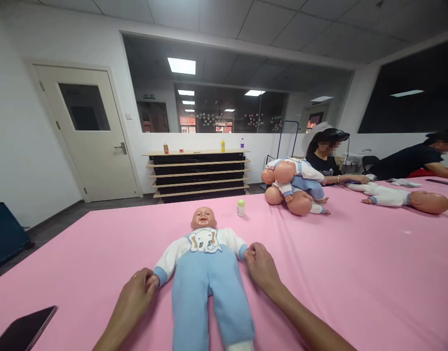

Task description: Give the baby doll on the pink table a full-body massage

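A baby doll (205, 263) lies on its back on the pink-covered table, its head pointing away from me. It wears a white and light blue outfit with an elephant face on the chest. My left hand (138, 292) is closed around the doll's hand on the left, just beyond the blue cuff. On the other side, my right hand (262, 265) grips the doll's other hand, with fingers bent over it. Both doll arms are spread outward. The doll's feet reach the bottom edge of the view.
Behind the doll stands a small bottle with a green cap (240, 208). A pile of dolls (295, 185) lies at the back right, near two people. Another doll (410, 197) lies farther right. A phone (24, 329) rests at the near left of the pink table (356, 282).
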A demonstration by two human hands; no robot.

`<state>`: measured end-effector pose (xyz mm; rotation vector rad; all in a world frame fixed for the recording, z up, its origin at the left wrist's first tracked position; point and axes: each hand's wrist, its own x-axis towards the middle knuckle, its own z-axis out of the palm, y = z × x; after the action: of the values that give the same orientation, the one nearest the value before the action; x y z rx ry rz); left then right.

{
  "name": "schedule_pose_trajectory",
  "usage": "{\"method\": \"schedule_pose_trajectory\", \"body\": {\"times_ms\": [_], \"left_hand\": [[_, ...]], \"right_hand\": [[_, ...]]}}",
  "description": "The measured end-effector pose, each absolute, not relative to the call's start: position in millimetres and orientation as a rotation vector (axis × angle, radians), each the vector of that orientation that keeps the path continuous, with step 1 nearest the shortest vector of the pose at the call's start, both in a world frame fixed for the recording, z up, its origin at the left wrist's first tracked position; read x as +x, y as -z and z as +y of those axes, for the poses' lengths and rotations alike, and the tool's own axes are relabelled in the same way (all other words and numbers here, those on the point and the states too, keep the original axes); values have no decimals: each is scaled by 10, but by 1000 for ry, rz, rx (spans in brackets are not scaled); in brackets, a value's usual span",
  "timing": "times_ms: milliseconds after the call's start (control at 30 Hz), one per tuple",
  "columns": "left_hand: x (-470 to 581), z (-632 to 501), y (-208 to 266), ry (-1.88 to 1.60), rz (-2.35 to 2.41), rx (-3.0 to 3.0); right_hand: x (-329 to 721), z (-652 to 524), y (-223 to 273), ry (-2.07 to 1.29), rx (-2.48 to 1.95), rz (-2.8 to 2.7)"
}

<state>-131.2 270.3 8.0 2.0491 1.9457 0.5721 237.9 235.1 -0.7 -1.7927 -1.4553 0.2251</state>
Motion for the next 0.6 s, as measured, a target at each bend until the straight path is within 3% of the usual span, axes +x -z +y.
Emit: {"method": "schedule_pose_trajectory", "body": {"times_ms": [367,600], "left_hand": [[-1050,2510,348,-737,1928,2109],[-1186,2905,-379,-993,1832,2153]], "right_hand": [[2410,2218,339,-293,-1758,-1534],[2352,2353,97,-82,-1646,-1605]]}}
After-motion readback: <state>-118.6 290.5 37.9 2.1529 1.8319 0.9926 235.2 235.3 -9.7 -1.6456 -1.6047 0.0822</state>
